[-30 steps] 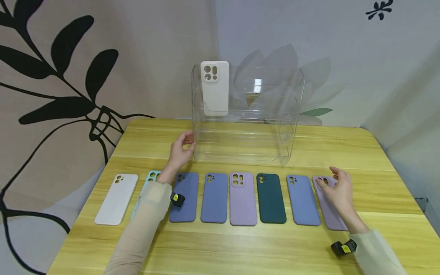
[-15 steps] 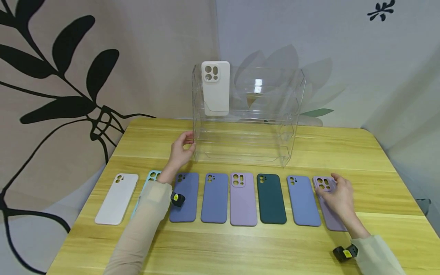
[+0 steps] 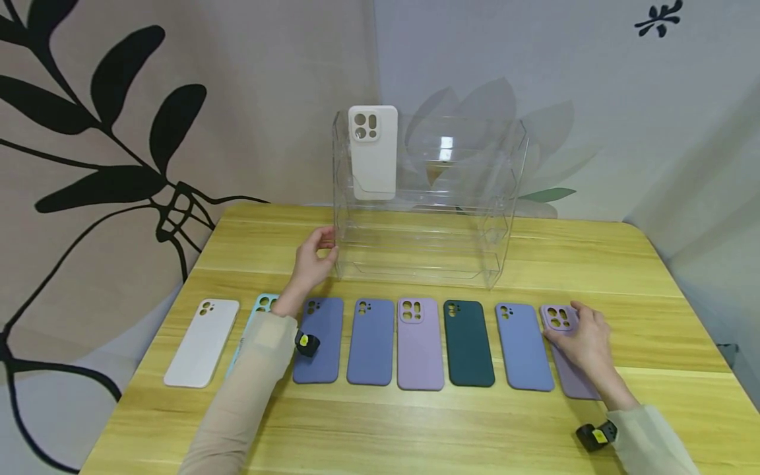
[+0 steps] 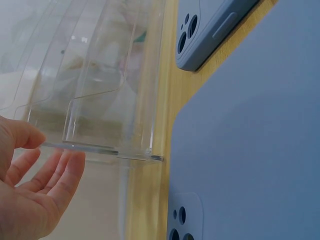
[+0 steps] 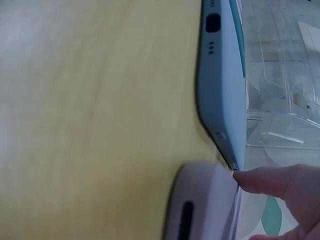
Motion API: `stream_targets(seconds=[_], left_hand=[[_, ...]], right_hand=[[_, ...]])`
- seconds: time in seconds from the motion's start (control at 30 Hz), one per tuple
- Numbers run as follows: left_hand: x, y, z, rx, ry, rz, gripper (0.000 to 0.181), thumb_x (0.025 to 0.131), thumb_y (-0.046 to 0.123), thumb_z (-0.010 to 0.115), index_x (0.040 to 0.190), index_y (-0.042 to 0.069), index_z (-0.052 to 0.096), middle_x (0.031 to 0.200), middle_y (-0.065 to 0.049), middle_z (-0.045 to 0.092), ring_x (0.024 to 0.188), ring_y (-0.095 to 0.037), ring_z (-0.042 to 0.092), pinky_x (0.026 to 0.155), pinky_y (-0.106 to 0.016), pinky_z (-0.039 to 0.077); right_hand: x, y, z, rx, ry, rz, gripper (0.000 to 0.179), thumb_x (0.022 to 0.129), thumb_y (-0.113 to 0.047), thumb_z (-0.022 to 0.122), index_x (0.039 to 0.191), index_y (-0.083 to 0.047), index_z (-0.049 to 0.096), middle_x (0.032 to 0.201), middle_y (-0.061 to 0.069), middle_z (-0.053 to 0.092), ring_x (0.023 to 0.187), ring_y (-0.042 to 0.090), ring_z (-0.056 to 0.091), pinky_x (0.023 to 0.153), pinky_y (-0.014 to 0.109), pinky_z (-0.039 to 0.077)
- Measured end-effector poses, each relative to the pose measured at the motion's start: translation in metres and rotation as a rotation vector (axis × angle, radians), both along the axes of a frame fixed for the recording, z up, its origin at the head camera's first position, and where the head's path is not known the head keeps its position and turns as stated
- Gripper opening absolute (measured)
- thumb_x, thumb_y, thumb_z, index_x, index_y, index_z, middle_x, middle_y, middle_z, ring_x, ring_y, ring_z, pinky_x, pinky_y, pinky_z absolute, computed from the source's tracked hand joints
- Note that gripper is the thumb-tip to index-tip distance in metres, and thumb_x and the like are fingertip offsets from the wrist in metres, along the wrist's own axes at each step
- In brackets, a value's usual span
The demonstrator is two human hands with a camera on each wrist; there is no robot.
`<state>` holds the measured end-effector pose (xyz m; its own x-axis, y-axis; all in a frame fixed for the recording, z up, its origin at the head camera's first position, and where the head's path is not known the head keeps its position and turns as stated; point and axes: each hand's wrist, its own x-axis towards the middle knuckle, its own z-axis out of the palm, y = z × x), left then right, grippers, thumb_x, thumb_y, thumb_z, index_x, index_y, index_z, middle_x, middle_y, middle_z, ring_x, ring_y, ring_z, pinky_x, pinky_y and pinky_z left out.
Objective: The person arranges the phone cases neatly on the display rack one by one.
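Observation:
My left hand (image 3: 315, 256) touches the left side of a clear acrylic display stand (image 3: 415, 269), its thumb and fingertips at the side panel's edge (image 4: 95, 148). A white phone case (image 3: 377, 168) leans in the stand's top tier at the left. At the far right of a row of cases, my right hand (image 3: 584, 338) spans a light purple phone case (image 3: 570, 373) that lies on the table, thumb at its left edge and fingers at its upper right. In the right wrist view the thumb tip (image 5: 245, 180) sits between this purple case (image 5: 202, 200) and the blue case (image 5: 227, 90) beside it.
Across the wooden table (image 3: 415, 435) lie a white case (image 3: 202, 346), a turquoise case (image 3: 265, 303) partly under the left sleeve, two blue cases (image 3: 371, 349), another purple case (image 3: 420, 356) and a dark green case (image 3: 470, 349). A patterned curtain (image 3: 267, 99) hangs behind the stand.
My right hand has come down from above the right-hand purple case, its thumb and fingers now at the case's edges. The left hand stays at the stand.

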<state>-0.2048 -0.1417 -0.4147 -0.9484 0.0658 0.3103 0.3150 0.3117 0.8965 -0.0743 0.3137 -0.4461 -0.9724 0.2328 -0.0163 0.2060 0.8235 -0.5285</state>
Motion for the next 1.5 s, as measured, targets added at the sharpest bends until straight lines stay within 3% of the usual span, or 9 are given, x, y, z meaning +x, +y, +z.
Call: stream_targets(seconds=[0.2,0.53,0.7,0.87,1.2,1.5], left_hand=[[0.014,0.005,0.021,-0.007,-0.003,-0.008,0.035,0.083,-0.018,0.05,0.117,-0.022,0.046,0.11,-0.038,0.052,0.098,-0.048,0.052,0.091,-0.054,0.043],[0.013,0.005,0.021,0.007,0.011,-0.022,0.034,0.083,-0.018,0.052,0.116,-0.021,0.048,0.109,-0.037,0.053,0.097,-0.049,0.054,0.091,-0.054,0.044],[0.014,0.005,0.022,0.01,0.024,-0.032,0.034,0.083,-0.018,0.052,0.116,-0.022,0.047,0.109,-0.038,0.052,0.097,-0.05,0.053,0.09,-0.054,0.044],[0.013,0.005,0.022,0.012,0.028,-0.038,0.034,0.083,-0.019,0.052,0.116,-0.022,0.047,0.109,-0.038,0.052,0.097,-0.05,0.053,0.09,-0.053,0.044],[0.012,0.004,0.022,0.011,0.019,-0.045,0.034,0.083,-0.018,0.052,0.117,-0.022,0.047,0.11,-0.039,0.052,0.097,-0.05,0.053,0.09,-0.053,0.044],[0.013,0.003,0.021,0.003,0.011,-0.041,0.034,0.083,-0.018,0.051,0.117,-0.021,0.046,0.111,-0.038,0.052,0.098,-0.049,0.053,0.091,-0.053,0.044]], right_hand=[[-0.001,0.004,0.0,0.01,-0.056,0.001,0.081,0.076,-0.019,0.073,0.131,0.02,0.029,0.12,0.044,0.031,0.104,0.055,0.032,0.076,0.06,0.037],[-0.006,0.005,0.003,0.044,-0.17,-0.045,0.082,0.074,-0.025,0.071,0.133,0.015,0.03,0.114,0.041,0.036,0.092,0.048,0.038,0.063,0.049,0.039],[-0.008,0.005,0.005,0.05,-0.208,-0.063,0.081,0.073,-0.026,0.071,0.133,0.013,0.031,0.115,0.04,0.035,0.095,0.05,0.036,0.064,0.052,0.038],[-0.009,0.007,0.008,0.049,-0.173,-0.052,0.083,0.071,-0.025,0.074,0.132,0.014,0.032,0.113,0.039,0.036,0.094,0.049,0.036,0.064,0.05,0.038],[-0.015,0.004,0.019,0.064,-0.012,-0.013,0.08,0.07,-0.019,0.075,0.13,0.015,0.035,0.108,0.038,0.041,0.091,0.048,0.039,0.062,0.049,0.038],[-0.026,-0.008,0.036,0.066,0.115,0.013,0.073,0.07,-0.014,0.072,0.127,0.016,0.038,0.109,0.038,0.044,0.094,0.048,0.041,0.081,0.057,0.032]])
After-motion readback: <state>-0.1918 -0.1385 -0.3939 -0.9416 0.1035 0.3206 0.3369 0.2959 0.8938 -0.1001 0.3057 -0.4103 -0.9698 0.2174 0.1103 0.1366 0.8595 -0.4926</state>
